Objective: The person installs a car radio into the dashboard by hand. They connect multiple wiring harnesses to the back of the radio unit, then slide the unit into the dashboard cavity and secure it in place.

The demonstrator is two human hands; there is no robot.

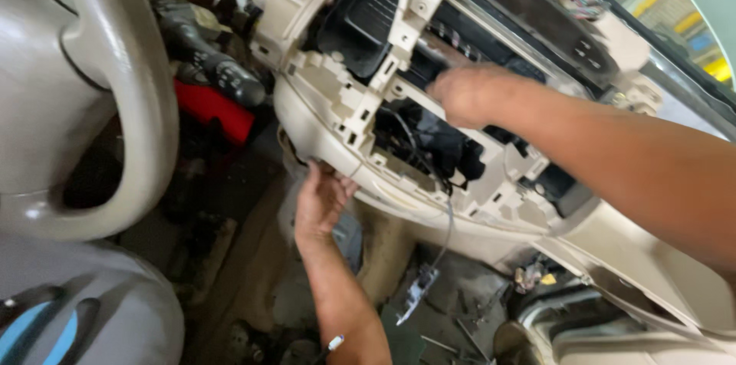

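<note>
Presently, I am curling my left hand under the beige dashboard frame's lower edge, while my right hand is gripping its centre crossbar, fingers folded.

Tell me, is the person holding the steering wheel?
No, the steering wheel sits untouched at the left, while the left hand presses under the beige dashboard frame and the right hand reaches into its opening.

Single head view, close, tilted down at stripped beige dashboard and footwell.
</note>
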